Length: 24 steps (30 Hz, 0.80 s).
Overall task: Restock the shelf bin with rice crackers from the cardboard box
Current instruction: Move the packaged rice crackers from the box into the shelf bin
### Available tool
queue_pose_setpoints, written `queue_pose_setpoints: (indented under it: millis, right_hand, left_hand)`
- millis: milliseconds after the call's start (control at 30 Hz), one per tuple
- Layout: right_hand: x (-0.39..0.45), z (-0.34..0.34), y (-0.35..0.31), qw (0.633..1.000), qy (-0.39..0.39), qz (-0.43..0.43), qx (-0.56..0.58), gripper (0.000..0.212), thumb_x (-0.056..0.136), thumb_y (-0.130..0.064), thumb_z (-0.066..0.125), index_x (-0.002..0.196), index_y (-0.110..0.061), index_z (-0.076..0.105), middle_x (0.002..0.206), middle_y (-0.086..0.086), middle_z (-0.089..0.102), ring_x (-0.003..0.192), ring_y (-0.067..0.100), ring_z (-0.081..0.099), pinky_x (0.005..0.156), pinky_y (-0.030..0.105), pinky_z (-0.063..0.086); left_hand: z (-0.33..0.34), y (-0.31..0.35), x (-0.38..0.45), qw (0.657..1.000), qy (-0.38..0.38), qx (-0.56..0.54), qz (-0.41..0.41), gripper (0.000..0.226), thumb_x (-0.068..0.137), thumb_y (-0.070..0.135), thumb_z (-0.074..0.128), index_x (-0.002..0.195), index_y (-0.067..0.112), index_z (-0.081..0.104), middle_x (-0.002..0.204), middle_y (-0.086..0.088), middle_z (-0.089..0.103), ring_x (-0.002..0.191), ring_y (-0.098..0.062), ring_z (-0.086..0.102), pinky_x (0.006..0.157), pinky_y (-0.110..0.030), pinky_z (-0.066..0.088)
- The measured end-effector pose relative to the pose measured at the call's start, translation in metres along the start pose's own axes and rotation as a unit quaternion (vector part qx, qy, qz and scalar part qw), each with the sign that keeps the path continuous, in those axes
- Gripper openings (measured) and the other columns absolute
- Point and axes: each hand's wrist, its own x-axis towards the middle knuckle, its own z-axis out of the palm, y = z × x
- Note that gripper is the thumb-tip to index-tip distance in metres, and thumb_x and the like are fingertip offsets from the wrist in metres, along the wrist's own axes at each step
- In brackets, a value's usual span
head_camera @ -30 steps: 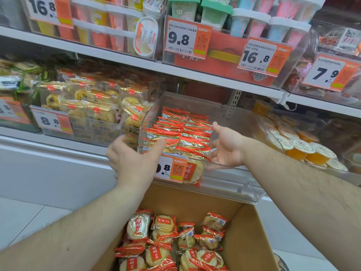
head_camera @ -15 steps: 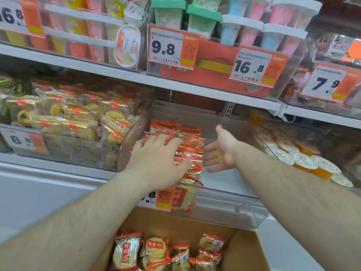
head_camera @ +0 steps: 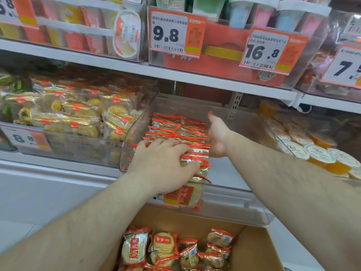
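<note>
A clear plastic shelf bin (head_camera: pixel 240 210) juts out from the middle shelf. A row of red-and-gold rice cracker packs (head_camera: pixel 175 128) stands along its left side. My left hand (head_camera: pixel 162 165) lies spread over the front packs, fingers bent over their tops. My right hand (head_camera: pixel 217 137) is inside the bin, pressed flat against the right side of the row, thumb pointing up. Below, an open cardboard box (head_camera: pixel 259 249) holds several loose rice cracker packs (head_camera: pixel 164 247).
The bin's right half shows its bare bottom. A bin of yellow pastry packs (head_camera: pixel 78 118) stands to the left, jelly cups (head_camera: pixel 312 151) to the right. The upper shelf (head_camera: pixel 136 69) carries price tags and tubs above the bin.
My left hand moved from the bin's front wall onto the front packs. My right hand slid deeper along the right side of the row. The view moved closer.
</note>
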Motion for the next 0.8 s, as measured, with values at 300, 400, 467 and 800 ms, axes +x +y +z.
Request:
queue_pose_setpoints:
  millis: [300,400,467,800]
  right_hand:
    - [-0.087,-0.008,0.011,0.956,0.166,-0.161,-0.179,0.054,0.092,-0.053,0.048,0.118,-0.009,0.063,0.114,0.013,0.066,0.103,0.031,0.063,0.080,0.041,0.051]
    - [-0.139,-0.015,0.039,0.884,0.247,-0.314,-0.243,0.034,0.081,-0.034,0.056,0.071,-0.003,0.062,0.077,0.012,0.068,0.080,0.026,0.065,0.071,0.038,0.052]
    - [-0.174,-0.017,0.064,0.845,0.255,-0.397,-0.251,0.024,0.079,-0.022,0.056,0.063,-0.005,0.060,0.065,0.008,0.063,0.069,0.022,0.059,0.061,0.032,0.045]
    - [-0.131,-0.044,0.243,0.890,0.159,-0.117,-0.412,0.023,0.084,-0.030,0.057,0.065,-0.016,0.059,0.073,-0.001,0.064,0.076,0.018,0.061,0.066,0.031,0.049]
  left_hand:
    - [-0.007,0.036,-0.025,0.972,0.218,-0.034,0.081,0.044,0.082,0.050,0.041,0.106,0.025,0.067,0.103,0.007,0.070,0.098,-0.020,0.064,0.085,-0.039,0.041]
    - [0.000,0.057,-0.046,0.966,0.198,-0.102,0.133,0.034,0.080,0.046,0.045,0.096,0.025,0.067,0.080,0.011,0.068,0.076,-0.016,0.064,0.069,-0.032,0.045]
    - [0.006,0.065,-0.061,0.973,0.134,-0.129,0.138,0.025,0.082,0.043,0.049,0.096,0.029,0.065,0.076,0.012,0.065,0.074,-0.013,0.061,0.065,-0.029,0.045]
    - [0.090,0.033,-0.081,0.968,-0.215,-0.104,0.078,0.012,0.085,0.034,0.056,0.095,0.038,0.060,0.084,0.020,0.062,0.086,-0.009,0.061,0.079,-0.030,0.052]
